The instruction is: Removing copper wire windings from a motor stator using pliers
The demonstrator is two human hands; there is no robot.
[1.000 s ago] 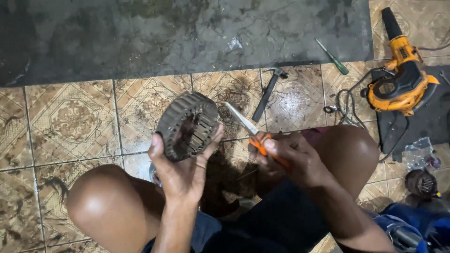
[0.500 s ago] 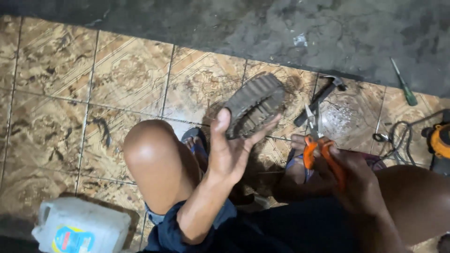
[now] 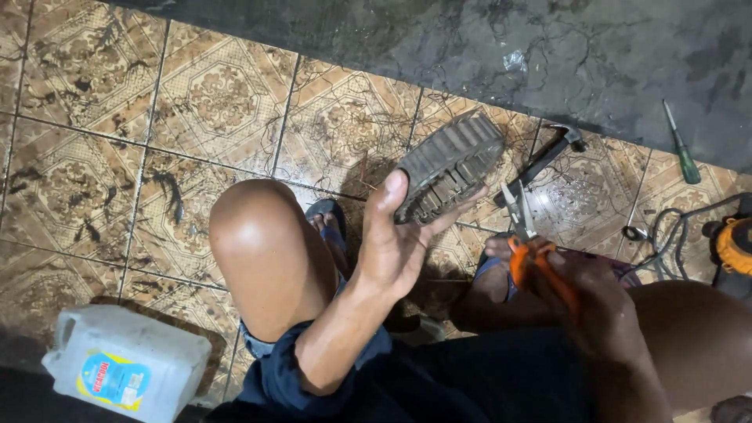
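My left hand [image 3: 395, 247] pinches the ribbed metal ring [image 3: 448, 166] at twelve o'clock, right hand [image 3: 599, 309] fisted around orange-handled scissors [image 3: 526, 235]; that loose fingertip hold could drop it onto the tiles.

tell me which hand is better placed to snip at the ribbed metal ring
Right, most likely. The right hand grips the orange-handled scissors, blades pointing toward the ribbed metal ring, while the left hand is occupied holding the ring up.
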